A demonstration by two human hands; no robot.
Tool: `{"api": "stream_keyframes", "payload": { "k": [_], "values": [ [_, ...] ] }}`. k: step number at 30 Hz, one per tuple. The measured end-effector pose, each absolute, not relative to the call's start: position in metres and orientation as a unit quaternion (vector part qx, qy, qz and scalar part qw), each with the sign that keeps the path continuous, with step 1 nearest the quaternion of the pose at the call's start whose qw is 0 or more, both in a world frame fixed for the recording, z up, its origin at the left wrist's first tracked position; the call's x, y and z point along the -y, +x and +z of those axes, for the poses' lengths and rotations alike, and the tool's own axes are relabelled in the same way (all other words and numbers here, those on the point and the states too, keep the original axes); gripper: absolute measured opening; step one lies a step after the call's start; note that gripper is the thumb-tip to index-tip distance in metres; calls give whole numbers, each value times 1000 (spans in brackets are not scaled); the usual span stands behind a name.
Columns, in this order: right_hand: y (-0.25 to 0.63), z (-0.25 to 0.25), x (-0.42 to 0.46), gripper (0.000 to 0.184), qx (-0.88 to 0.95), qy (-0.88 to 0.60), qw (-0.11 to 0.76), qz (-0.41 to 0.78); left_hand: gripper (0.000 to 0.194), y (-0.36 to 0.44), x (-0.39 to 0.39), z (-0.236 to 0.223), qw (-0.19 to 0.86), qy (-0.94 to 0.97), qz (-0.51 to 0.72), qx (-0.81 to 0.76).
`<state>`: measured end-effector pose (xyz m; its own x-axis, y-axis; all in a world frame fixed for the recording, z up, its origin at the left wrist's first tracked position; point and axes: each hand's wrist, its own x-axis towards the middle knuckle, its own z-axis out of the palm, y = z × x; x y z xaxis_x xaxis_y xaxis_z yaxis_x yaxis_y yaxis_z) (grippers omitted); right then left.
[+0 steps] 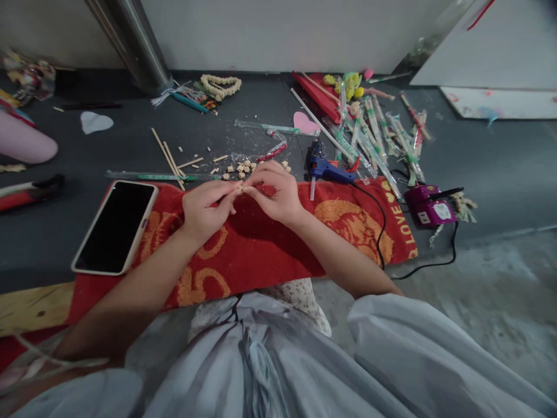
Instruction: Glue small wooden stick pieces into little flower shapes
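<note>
My left hand (pixel 204 208) and my right hand (pixel 275 194) meet fingertip to fingertip over a red towel (pixel 261 244) with orange print. Between them they pinch a small pale wooden piece (pixel 239 187). Both hands have their fingers curled and pressed together. Just beyond the fingertips lies a scatter of several small wooden bits (pixel 243 168). A blue glue gun (pixel 324 168) rests right of my right hand, with its nozzle pointing down onto the towel's edge.
A phone (pixel 115 226) lies screen-up on the towel's left end. Thin wooden sticks (pixel 167 154), wrapped chopsticks (pixel 378 139), a pink paper heart (pixel 304 123), a white paper heart (pixel 96 122), a purple power plug (pixel 429 206) and a metal post (pixel 130 40) surround the work area.
</note>
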<state>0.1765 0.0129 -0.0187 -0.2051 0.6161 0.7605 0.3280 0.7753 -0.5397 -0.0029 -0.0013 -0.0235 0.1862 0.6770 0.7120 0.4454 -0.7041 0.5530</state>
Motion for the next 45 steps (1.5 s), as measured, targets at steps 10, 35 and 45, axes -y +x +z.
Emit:
{"api": "stream_keyframes", "payload": {
  "k": [10,35,45],
  "values": [
    [178,-15,-12,26,767,-324,530,160,17,-7,0,-18,72,762,506,-398],
    [176,-19,-12,32,765,-331,521,187,15,-7,1,-18,89,766,498,-396],
    [175,-17,-11,24,763,-300,544,176,15,-4,5,-16,112,758,515,-384]
  ]
}}
